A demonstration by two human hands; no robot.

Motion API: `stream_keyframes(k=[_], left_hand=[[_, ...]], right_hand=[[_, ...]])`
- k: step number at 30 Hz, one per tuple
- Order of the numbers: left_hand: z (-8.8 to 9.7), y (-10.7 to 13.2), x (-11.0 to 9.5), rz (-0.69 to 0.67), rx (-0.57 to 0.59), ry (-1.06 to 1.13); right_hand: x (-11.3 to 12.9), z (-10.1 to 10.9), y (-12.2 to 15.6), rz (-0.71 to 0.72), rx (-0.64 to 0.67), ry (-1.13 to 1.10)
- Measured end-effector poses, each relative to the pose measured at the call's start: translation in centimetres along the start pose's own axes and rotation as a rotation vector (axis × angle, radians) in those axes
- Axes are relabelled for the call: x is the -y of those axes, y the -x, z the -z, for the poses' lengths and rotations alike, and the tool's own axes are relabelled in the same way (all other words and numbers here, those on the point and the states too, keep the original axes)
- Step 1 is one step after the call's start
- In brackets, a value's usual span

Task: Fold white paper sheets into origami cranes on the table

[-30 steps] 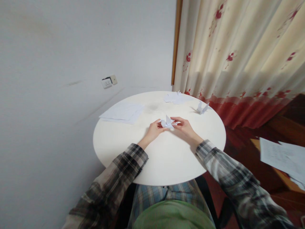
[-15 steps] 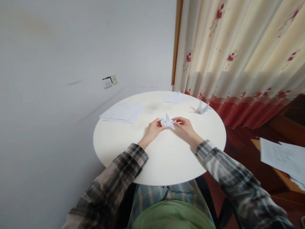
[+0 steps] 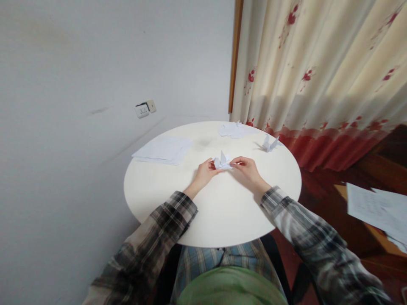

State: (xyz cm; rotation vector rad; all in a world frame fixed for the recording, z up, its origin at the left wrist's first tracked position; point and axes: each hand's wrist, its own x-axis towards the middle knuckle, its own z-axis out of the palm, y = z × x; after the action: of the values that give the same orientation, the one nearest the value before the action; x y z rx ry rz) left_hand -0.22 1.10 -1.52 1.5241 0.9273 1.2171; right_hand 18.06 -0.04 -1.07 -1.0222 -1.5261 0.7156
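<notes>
A small white folded paper figure (image 3: 223,162) with upright points is held over the middle of a round white table (image 3: 222,216). My left hand (image 3: 205,171) pinches its left end with closed fingers. My right hand (image 3: 247,170) pinches its right end, fingers curled. Both wrists rest low near the tabletop. A second folded paper crane (image 3: 269,144) stands alone at the table's far right.
A stack of white sheets (image 3: 163,150) lies at the table's far left and a smaller pile of paper (image 3: 234,129) at the far edge. A wall is close on the left, a curtain (image 3: 318,76) behind. More papers (image 3: 375,207) lie on a wooden surface to the right.
Both hands have shifted very slightly away from me with the paper figure, and the right fingers have closed in tighter on its end.
</notes>
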Motion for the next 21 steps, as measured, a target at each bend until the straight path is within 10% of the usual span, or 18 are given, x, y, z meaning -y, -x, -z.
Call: stream_keyframes(k=[21], left_hand=[[-0.12,0.06,-0.38,0.007,0.019,0.022]], right_hand=[[0.03,0.28,0.06,0.06,0.0,0.026]])
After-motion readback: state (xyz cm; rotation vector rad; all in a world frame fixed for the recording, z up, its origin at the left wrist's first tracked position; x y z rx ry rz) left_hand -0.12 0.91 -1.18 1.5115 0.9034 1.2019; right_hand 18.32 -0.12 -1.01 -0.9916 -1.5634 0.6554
